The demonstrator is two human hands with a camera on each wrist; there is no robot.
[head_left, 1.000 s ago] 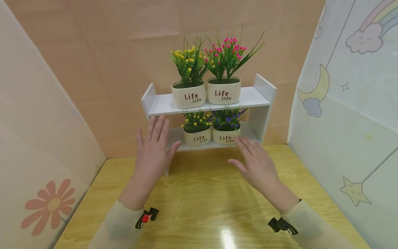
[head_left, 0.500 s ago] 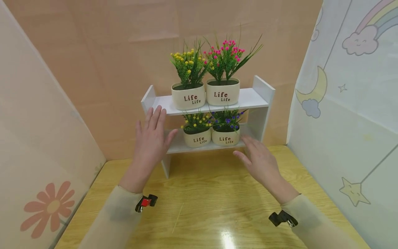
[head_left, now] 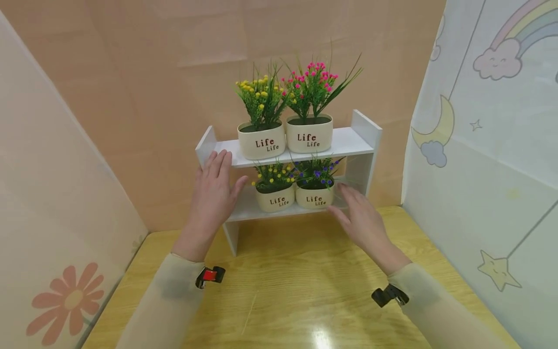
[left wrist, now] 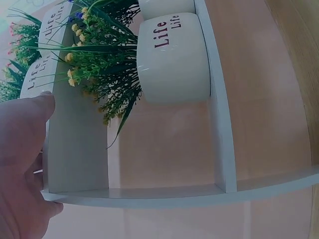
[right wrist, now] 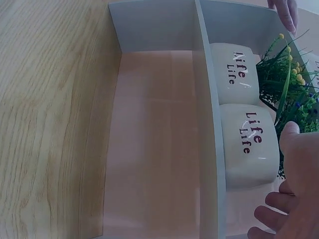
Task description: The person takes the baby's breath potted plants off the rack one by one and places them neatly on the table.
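Note:
A white two-tier shelf holds planters marked "Life". On top stand a yellow-flowered planter and a pink-flowered planter, side by side. Below them sit a second yellow-flowered planter and a purple-flowered planter. My left hand has its fingers extended at the left end of the upper board; in the left wrist view, the hand overlaps the board's corner. My right hand is at the right side of the purple-flowered planter, thumb apart from the loosely bent fingers.
The shelf stands on a wooden table against a peach backdrop. Printed panels rise on both sides: a flower panel to the left, a moon-and-star panel to the right. Both wrists wear black camera straps.
My left hand has moved up and forward to the upper board's left end. The right hand has shifted from in front of the purple-flowered planter to its right side. The planters stay put.

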